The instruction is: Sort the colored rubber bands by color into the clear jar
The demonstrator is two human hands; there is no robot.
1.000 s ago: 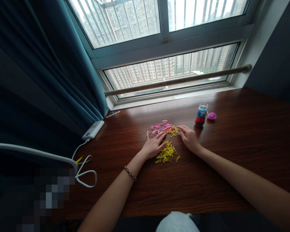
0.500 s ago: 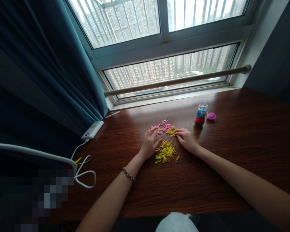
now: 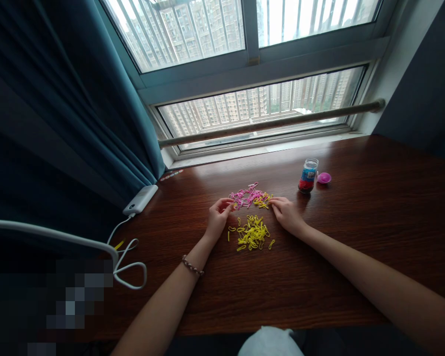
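Observation:
Small pink rubber bands lie in a loose heap on the table, with a few yellow rubber bands at its right side. A bigger pile of yellow rubber bands lies nearer to me, several strays at its left. My left hand is closed in a pinch at the left edge of the pink heap, a yellowish bit of rubber band showing at its fingertips. My right hand has its fingers pressed together on the yellow bands beside the pink ones; the fingertips partly hide what they grip.
Behind my right hand stands an open clear jar with a blue and red label, a pink lid beside it. A white power strip and cable lie at the left by the curtain. A window is behind the table.
My left hand has moved left, away from the yellow pile, and its fingers have closed to a pinch. Several yellow bands now lie left of that pile. My right hand has hardly moved.

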